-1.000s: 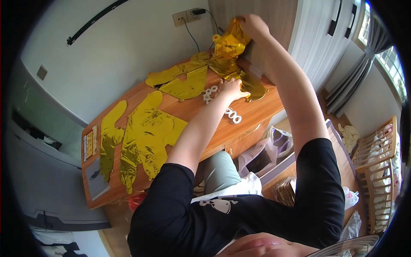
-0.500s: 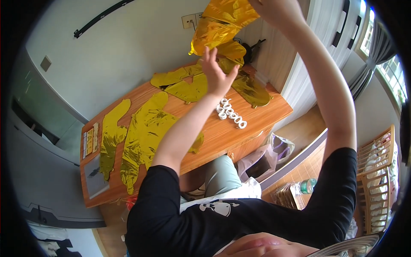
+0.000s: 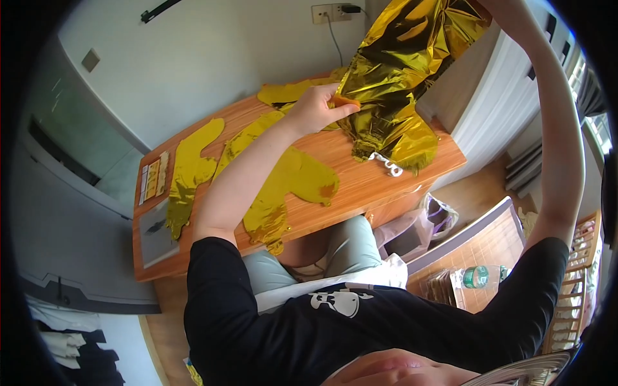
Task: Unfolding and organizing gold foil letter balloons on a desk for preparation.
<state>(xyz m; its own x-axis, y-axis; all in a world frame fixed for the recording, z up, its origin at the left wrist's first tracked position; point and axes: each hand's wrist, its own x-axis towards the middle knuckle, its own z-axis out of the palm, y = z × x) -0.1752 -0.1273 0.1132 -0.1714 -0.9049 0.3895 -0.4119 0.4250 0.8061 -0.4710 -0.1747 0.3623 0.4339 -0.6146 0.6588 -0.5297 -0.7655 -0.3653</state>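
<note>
A flat, uninflated gold foil balloon [image 3: 393,80] hangs crinkled over the far right of the wooden table [image 3: 360,193]. My left hand [image 3: 318,109] is closed on its left edge, thumb against the foil. Raised at the upper right, my right hand [image 3: 515,19] grips the balloon's top right corner; its fingers are partly cut off by the picture's edge. The foil's lower end droops close to a row of white rings [image 3: 389,166], hiding most of them. Another flat gold foil balloon [image 3: 296,177] lies partly under my left forearm, and a narrower gold foil balloon [image 3: 193,167] lies left of it.
More gold foil [image 3: 283,94] lies along the table's back edge. At the left end are a grey sheet [image 3: 154,248] and a small printed card [image 3: 153,177]. A wall socket [image 3: 329,14] has cables plugged in. Plastic bags [image 3: 418,225] stand right of my legs, beside a bottle [image 3: 476,276].
The balloon has come down and toward the right, spread wider. My left hand, open before, now grips its edge. My right hand has moved right, and the view has shifted.
</note>
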